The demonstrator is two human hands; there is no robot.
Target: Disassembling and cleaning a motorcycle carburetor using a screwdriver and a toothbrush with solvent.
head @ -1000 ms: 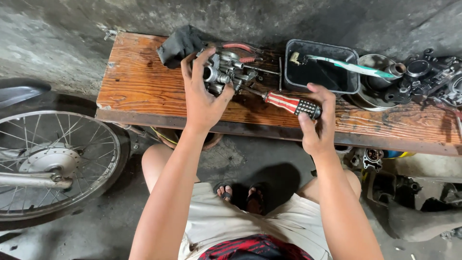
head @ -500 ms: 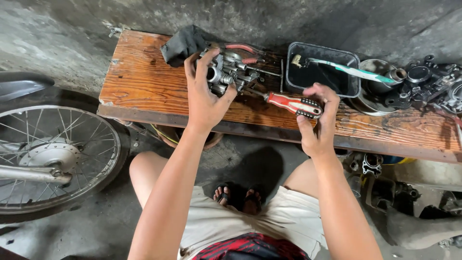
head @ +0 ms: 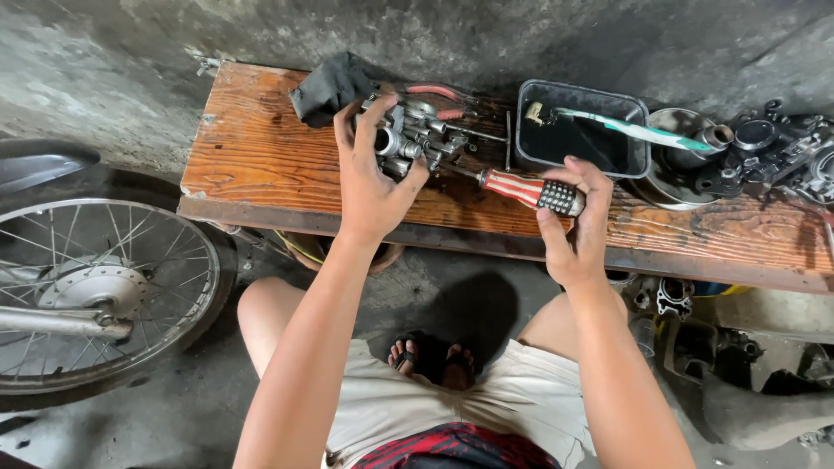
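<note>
While left hand (head: 372, 178) is clamping metal carburetor (head: 408, 139) against wooden surface (head: 261, 165), right hand (head: 573, 227) is closing round red-and-white screwdriver (head: 521, 188) handle, shaft lying level, tip pointing into carburetor's right side.
Step, as judged: driving or loosening screw on carburetor body.
Next move calling for: steady hold, tip seated square, wrist twisting.
Pose: both forearms reaching forward over knees; left fingers arching over part; right thumb lying under grip.
Nearby: black tray (head: 638, 161), toothbrush (head: 634, 130).
</note>
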